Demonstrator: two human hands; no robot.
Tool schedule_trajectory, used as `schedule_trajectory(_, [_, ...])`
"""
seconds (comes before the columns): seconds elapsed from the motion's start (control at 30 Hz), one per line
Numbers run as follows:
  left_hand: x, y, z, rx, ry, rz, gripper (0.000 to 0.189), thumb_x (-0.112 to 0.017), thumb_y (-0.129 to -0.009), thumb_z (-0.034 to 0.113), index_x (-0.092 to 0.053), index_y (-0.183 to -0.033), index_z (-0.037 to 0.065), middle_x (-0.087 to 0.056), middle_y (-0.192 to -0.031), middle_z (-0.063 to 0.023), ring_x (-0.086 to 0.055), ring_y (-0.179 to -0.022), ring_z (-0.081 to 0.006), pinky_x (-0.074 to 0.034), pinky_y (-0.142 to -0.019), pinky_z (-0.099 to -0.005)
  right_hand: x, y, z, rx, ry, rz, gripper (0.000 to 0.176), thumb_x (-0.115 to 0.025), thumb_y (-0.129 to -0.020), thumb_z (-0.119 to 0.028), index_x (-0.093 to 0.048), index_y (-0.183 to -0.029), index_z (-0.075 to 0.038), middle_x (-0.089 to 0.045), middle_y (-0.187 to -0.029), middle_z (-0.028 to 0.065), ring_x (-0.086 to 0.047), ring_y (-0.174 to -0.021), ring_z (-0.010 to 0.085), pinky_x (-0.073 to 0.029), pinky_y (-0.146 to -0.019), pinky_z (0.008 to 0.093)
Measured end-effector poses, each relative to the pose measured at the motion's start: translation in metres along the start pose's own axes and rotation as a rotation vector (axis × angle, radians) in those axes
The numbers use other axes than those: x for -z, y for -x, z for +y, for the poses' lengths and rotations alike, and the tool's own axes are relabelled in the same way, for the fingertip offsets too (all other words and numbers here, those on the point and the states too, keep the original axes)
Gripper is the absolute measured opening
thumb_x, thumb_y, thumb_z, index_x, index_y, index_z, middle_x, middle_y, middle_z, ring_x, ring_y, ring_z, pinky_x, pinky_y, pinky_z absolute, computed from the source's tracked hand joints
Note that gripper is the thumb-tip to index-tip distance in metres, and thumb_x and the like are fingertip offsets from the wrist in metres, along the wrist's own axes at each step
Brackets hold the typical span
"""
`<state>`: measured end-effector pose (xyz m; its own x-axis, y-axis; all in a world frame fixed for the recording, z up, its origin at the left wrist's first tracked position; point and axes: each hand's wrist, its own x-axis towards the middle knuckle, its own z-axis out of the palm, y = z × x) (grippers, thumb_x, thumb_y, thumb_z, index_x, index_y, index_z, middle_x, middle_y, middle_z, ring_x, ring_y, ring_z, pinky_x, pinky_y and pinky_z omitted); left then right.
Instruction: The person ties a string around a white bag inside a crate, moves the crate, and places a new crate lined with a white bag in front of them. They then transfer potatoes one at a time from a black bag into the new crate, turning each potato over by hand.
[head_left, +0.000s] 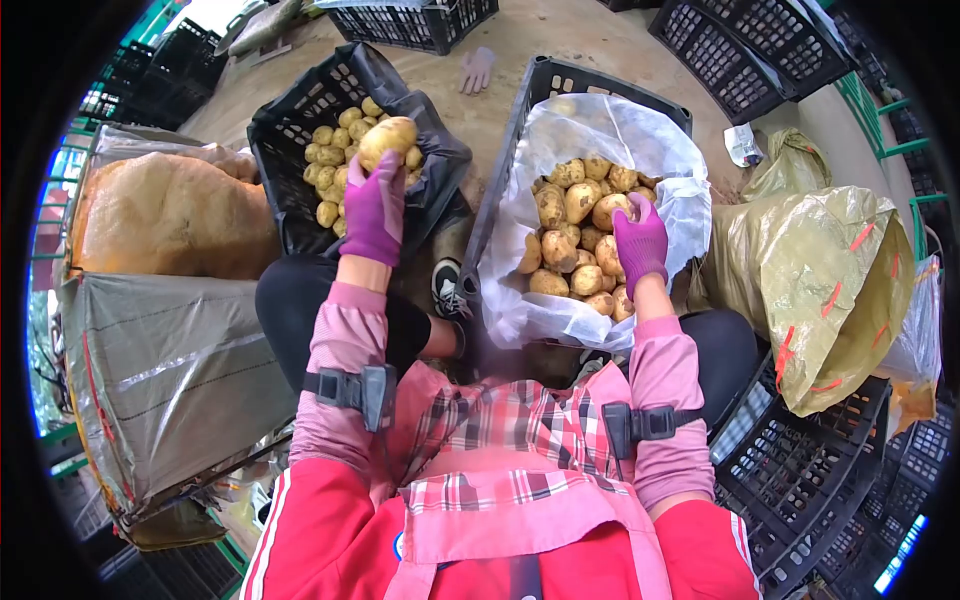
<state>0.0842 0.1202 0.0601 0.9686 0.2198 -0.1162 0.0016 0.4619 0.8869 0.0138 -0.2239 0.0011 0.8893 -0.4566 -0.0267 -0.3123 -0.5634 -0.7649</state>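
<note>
My left hand, in a purple glove, grips a large pale potato above the left black crate. That crate is lined with dark plastic and holds several smaller, cleaner potatoes. My right hand, gloved the same way, reaches into the right crate, lined with white sheeting. Its fingers are closed around the edge of a potato on top of the heap. Many of the potatoes there carry brown soil.
On the left stand an orange mesh sack and a grey covered bundle. An olive woven sack lies open at right, over black crates. A loose glove rests on the floor beyond the crates. More crates stand behind.
</note>
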Motion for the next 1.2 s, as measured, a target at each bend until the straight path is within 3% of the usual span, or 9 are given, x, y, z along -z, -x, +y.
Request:
schedule_trajectory(0.03, [0.007, -0.002, -0.002, 0.034, 0.012, 0.057, 0.047, -0.059, -0.096, 0.009, -0.042, -0.140, 0.006, -0.057, -0.128, -0.0078, -0.058, -0.116, -0.0222, -0.048, -0.100, -0.0358, 0.000, -0.008, 0.002, -0.068, 0.075, -0.004, 0.062, -0.068, -0.080, -0.031, -0.053, -0.134, -0.005, -0.059, -0.131, 0.0218, -0.056, -0.122, 0.0365, -0.045, -0.102, 0.0418])
schedule_trajectory(0.1, [0.013, -0.005, -0.005, 0.100, 0.032, 0.163, 0.046, -0.057, -0.098, 0.013, -0.042, -0.141, 0.009, -0.057, -0.128, -0.0056, -0.058, -0.116, -0.0217, -0.048, -0.100, -0.0351, -0.016, -0.024, 0.014, -0.138, 0.292, -0.118, 0.077, -0.073, -0.077, -0.032, -0.042, -0.143, -0.008, -0.049, -0.142, 0.0220, -0.051, -0.129, 0.0358, -0.044, -0.104, 0.0424])
schedule_trajectory(0.27, [-0.029, 0.087, -0.013, 0.373, -0.199, -0.235, 0.042, -0.055, -0.100, 0.021, -0.048, -0.138, 0.005, -0.054, -0.134, -0.0094, -0.058, -0.118, -0.0216, -0.046, -0.103, -0.0329, -0.060, -0.029, 0.034, -0.143, 0.488, -0.155, 0.079, -0.079, -0.070, -0.028, -0.045, -0.141, -0.022, -0.039, -0.150, 0.0160, -0.047, -0.131, 0.0383, -0.043, -0.106, 0.0454])
schedule_trajectory(0.37, [-0.031, 0.106, -0.029, 0.474, -0.235, -0.372, 0.043, -0.059, -0.099, 0.020, -0.049, -0.137, 0.003, -0.056, -0.133, -0.0106, -0.060, -0.115, -0.0193, -0.050, -0.099, -0.0308, -0.054, -0.056, 0.060, -0.046, 0.319, -0.168, 0.071, -0.082, -0.068, -0.019, -0.054, -0.133, -0.015, -0.050, -0.140, 0.0143, -0.056, -0.121, 0.0327, -0.048, -0.100, 0.0428])
schedule_trajectory(0.47, [-0.035, 0.101, -0.049, 0.458, -0.238, -0.445, 0.051, -0.061, -0.097, 0.020, -0.043, -0.141, 0.003, -0.053, -0.136, -0.0127, -0.060, -0.116, -0.0193, -0.050, -0.099, -0.0315, -0.041, -0.072, 0.068, -0.138, -0.225, -0.144, 0.067, -0.085, -0.064, -0.009, -0.059, -0.126, -0.007, -0.061, -0.123, 0.0106, -0.062, -0.108, 0.0246, -0.053, -0.092, 0.0365])
schedule_trajectory(0.63, [-0.065, 0.111, -0.037, 0.474, -0.233, -0.440, 0.077, -0.071, -0.090, 0.019, -0.026, -0.151, 0.004, -0.040, -0.147, -0.0167, -0.055, -0.123, -0.0210, -0.049, -0.100, -0.0326, 0.036, 0.016, -0.080, -0.194, -0.761, -0.522, 0.064, -0.080, -0.081, -0.011, -0.049, -0.136, -0.004, -0.061, -0.116, 0.0056, -0.062, -0.092, 0.0100, -0.054, -0.070, 0.0249])
schedule_trajectory(0.87, [-0.066, 0.122, -0.029, -0.500, -0.798, -0.645, 0.075, -0.077, -0.084, 0.015, -0.037, -0.146, 0.003, -0.048, -0.140, -0.0099, -0.051, -0.127, -0.0197, -0.044, -0.103, -0.0305, 0.032, 0.083, -0.107, -0.145, -1.100, -0.598, 0.063, -0.070, -0.092, -0.023, -0.040, -0.142, -0.002, -0.050, -0.137, 0.0095, -0.050, -0.125, 0.0168, -0.043, -0.102, 0.0283])
schedule_trajectory(1.03, [-0.073, 0.118, -0.014, 0.666, -0.121, -0.496, 0.092, -0.088, -0.068, 0.017, -0.037, -0.143, 0.004, -0.050, -0.132, -0.0124, -0.054, -0.120, -0.0198, -0.049, -0.098, -0.0350, 0.018, 0.077, -0.089, 0.237, -1.038, -0.564, 0.073, -0.070, -0.091, -0.029, -0.034, -0.146, 0.002, -0.041, -0.147, 0.0143, -0.037, -0.139, 0.0231, -0.028, -0.116, 0.0347])
schedule_trajectory(1.2, [-0.068, 0.120, -0.037, -0.237, -0.709, -0.584, 0.089, -0.087, -0.070, 0.014, -0.038, -0.143, 0.006, -0.055, -0.129, -0.0117, -0.057, -0.120, -0.0236, -0.048, -0.099, -0.0329, 0.003, 0.079, -0.081, 0.341, -0.622, -0.421, 0.088, -0.073, -0.086, -0.046, -0.032, -0.147, 0.001, -0.040, -0.148, 0.0177, -0.040, -0.136, 0.0269, -0.032, -0.112, 0.0355])
